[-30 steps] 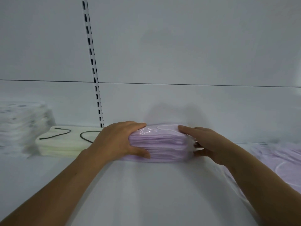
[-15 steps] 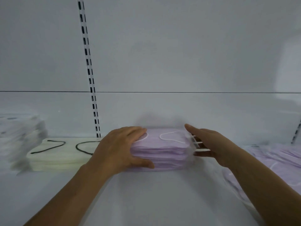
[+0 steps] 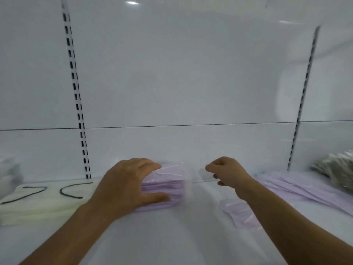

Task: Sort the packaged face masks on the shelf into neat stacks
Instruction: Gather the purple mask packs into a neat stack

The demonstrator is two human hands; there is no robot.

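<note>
The stack of lilac face masks in clear plastic wrappers [image 3: 170, 180] sits on the white shelf [image 3: 172, 241] at about 6 o'clock of the view, close to the white back panel [image 3: 181, 83]. The left hand [image 3: 129, 186] clasps its 9 o'clock end: the fingers curve over the top and the thumb runs along the front face, so this grip is closed round the stack. The right hand [image 3: 227, 173] hangs at 3 o'clock of the stack, apart from it, with fingers curled and thumb and forefinger close together. A faint clear film shows just beside the fingertips, and I cannot tell whether this grip pinches it. Partly under the right forearm, at 4 o'clock of the stack, lies a single loose lilac mask packet [image 3: 236, 211]. Farther toward 3 o'clock a spread of flat lilac mask packets [image 3: 305, 188] lies fanned on the shelf, with a blurred grey pile [image 3: 340, 169] behind it at the frame's edge. At 9 o'clock of the stack, just beside the left wrist, rests a cream stack of masks with black ear loops [image 3: 38, 205], and beyond it a blurred white stack [image 3: 7, 173]. Two slotted metal uprights [image 3: 76, 92] climb the back panel at 10 and 2 o'clock.
</note>
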